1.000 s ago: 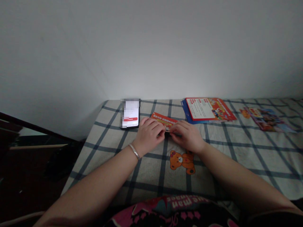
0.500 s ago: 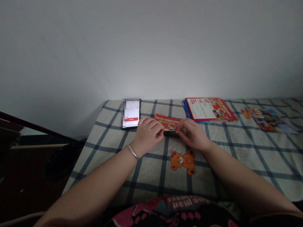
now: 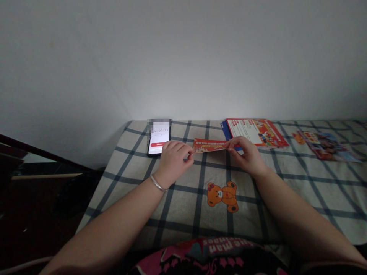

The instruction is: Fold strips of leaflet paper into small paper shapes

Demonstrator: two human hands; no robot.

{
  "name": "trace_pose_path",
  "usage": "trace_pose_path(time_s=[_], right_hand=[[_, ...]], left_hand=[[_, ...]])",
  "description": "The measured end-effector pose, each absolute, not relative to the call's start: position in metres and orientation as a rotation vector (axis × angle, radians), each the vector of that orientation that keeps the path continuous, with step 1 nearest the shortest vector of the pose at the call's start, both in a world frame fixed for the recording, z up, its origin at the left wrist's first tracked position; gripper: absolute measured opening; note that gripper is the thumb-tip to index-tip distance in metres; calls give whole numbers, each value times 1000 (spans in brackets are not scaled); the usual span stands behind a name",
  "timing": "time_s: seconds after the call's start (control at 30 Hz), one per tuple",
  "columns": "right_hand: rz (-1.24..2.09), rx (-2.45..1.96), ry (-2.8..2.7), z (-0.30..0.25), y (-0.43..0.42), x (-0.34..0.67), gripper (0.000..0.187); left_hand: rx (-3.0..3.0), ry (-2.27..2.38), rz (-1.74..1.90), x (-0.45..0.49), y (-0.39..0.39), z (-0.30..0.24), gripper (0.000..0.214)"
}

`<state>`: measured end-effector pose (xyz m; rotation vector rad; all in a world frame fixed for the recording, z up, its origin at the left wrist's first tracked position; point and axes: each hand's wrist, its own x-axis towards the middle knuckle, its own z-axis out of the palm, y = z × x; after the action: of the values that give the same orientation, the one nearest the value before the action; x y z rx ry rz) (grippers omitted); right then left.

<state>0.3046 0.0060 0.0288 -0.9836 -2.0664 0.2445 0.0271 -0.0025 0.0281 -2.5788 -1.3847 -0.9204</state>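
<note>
A red-orange printed leaflet (image 3: pixel 210 145) is stretched between my two hands in the head view, its near edge tilted. Its left end is pinched by my left hand (image 3: pixel 176 158), which wears a silver bracelet at the wrist. At the other end, the thumb and fingers of my right hand (image 3: pixel 248 154) grip the leaflet's corner. Just behind my left hand lies a phone (image 3: pixel 159 135) with a lit timer screen. A stack of red and white leaflets (image 3: pixel 255 131), with blue showing at its left side, lies beyond my right hand.
A checked cloth (image 3: pixel 183 206) with a printed teddy bear (image 3: pixel 222 196) covers the table. Farther right lies a colourful printed sheet (image 3: pixel 329 145). A pale wall (image 3: pixel 183 61) rises behind the table. Dark items stand below the table's left edge.
My hands have moved apart, the right one going right and the left slightly left. The leaflet between them has shifted right and is tilted; the dark strip beneath its near edge no longer shows.
</note>
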Motion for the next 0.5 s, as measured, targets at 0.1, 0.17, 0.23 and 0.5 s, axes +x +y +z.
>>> trace_pose_path(time_s=[0.1,0.17,0.23,0.5], right_hand=[[261,-991,-2045,27,6,305,9],[280,-1002,-2030,26,6,305,9],[294,-1023,-2019,25,7,306,10],[147,-1039,-2086,27,9,310,4]], left_hand=[[-2587,-1399,-905,26,-2,28,8],[-2608,-1385,-894,27,-2,28,8],[-2624,-1368,-895,27,-2,27,9],[-2646,-1357,-1076,21,0,23,11]])
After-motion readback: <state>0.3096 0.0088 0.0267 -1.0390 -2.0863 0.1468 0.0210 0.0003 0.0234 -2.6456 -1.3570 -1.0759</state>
